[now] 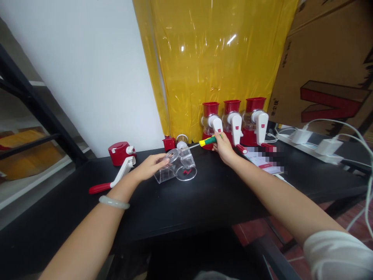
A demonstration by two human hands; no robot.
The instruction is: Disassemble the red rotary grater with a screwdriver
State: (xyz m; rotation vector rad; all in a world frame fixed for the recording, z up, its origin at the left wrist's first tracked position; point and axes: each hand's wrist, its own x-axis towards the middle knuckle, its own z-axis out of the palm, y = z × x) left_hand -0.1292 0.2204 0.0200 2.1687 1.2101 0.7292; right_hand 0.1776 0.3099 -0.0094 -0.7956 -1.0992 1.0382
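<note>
My left hand point(151, 166) is closed on a clear plastic grater housing point(166, 174) that lies on its side on the black table. My right hand point(223, 147) grips a screwdriver point(210, 140) by its green and yellow handle. The thin shaft points left, and its tip reaches the upper right part of the housing; whether it touches cannot be made out. A small red piece point(187, 172) shows through the clear plastic. Just behind the housing are a red pusher-like part point(169, 143) and a metal grater drum point(182, 139).
A red base point(118, 153) and a white crank with red handle point(122, 173) lie at left. Three assembled rotary graters point(234, 120) stand at back right, near a phone point(262, 160). A power strip point(309, 147) with white cables lies farther right, before a cardboard box point(323, 62).
</note>
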